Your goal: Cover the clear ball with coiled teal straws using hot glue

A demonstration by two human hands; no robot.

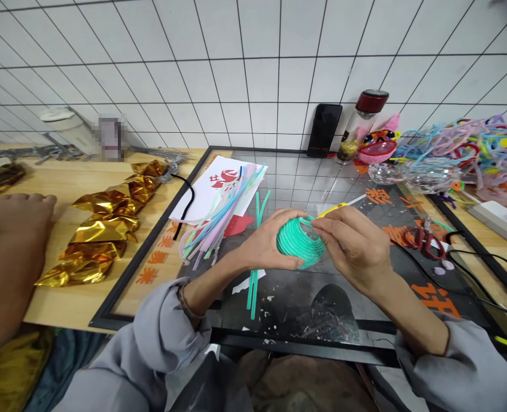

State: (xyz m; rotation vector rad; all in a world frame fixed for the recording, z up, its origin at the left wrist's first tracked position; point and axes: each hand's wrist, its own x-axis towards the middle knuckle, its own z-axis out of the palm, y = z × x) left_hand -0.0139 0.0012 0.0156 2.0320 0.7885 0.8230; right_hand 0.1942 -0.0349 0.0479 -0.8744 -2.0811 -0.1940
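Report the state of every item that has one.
Green coiled ball: held, open at its upper side.
Left hand: curled around the ball.
Right hand: pinching at the opening's rim.
Green strips: straight, lying loose.
Pastel pipe cleaners: loosely bundled, partly on white paper.
Gold foil: crinkled.
Phone: dark, propped up.
Glass bottle: capped.
Scissors: laid down, blade gap unclear.
Co-worker's hand: fingers curled.

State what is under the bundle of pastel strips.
Beneath the bundle lies part of a white sheet bearing red shapes; a red piece shows at the bundle's edge, apparently running partly underneath. Whatever the bundle covers cannot be seen.
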